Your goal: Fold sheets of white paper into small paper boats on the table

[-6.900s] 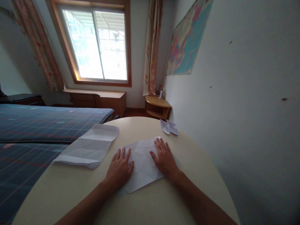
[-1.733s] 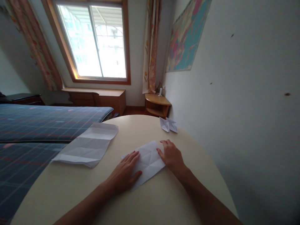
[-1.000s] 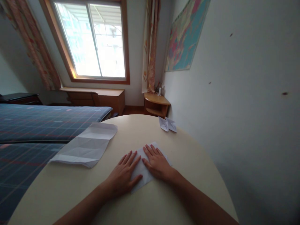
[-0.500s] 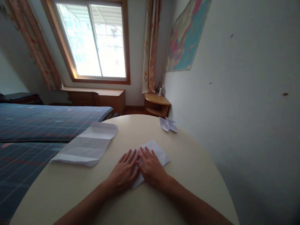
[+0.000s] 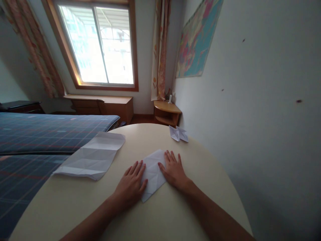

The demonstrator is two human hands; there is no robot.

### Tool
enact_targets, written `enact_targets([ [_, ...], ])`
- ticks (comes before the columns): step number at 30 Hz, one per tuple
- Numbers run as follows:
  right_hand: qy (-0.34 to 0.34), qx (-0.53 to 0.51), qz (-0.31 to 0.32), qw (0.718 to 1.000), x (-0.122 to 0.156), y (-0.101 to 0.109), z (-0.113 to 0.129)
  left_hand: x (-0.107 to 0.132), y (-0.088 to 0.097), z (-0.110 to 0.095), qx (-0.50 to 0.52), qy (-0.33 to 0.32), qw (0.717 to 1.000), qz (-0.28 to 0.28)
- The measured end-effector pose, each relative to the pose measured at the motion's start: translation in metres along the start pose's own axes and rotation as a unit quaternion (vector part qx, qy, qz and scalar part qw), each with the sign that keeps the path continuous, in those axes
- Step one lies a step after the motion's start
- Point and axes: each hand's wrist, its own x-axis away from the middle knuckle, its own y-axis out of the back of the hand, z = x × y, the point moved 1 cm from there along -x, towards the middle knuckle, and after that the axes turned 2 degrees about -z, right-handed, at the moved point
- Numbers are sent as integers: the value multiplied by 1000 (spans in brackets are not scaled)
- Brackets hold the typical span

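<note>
A folded white paper (image 5: 152, 172) lies flat on the round cream table (image 5: 160, 214) in front of me. My left hand (image 5: 131, 185) rests flat on its left edge, fingers stretched out. My right hand (image 5: 173, 170) lies flat on its right side, fingers spread. Only the strip of paper between the two hands shows; the rest is under my palms.
A larger creased white sheet (image 5: 93, 156) hangs over the table's left edge. A small folded paper figure (image 5: 178, 134) sits at the far right rim by the wall. A plaid bed (image 5: 37, 134) stands to the left, a wooden corner shelf (image 5: 167, 112) beyond the table.
The paper has been folded smaller than it was several seconds ago. In the last half second my right hand slid rightward across it, away from my left hand.
</note>
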Motion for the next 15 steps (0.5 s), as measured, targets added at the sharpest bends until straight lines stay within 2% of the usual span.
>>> enact_targets([
  [3, 61, -24, -37, 997, 6, 4, 15, 1, -3, 0, 4, 26, 999, -30],
  [5, 119, -58, -16, 991, 12, 3, 27, 2, -6, 0, 0, 45, 998, -43],
  [7, 143, -73, 30, 987, 16, 0, 32, 2, -7, -1, -4, 55, 997, -48],
  [11, 119, -54, 96, 987, 15, -1, 20, 3, -4, -2, -7, 53, 998, -39],
  [15, 60, -34, 100, 993, 6, 3, -2, 4, 1, -2, -1, 50, 999, -16],
])
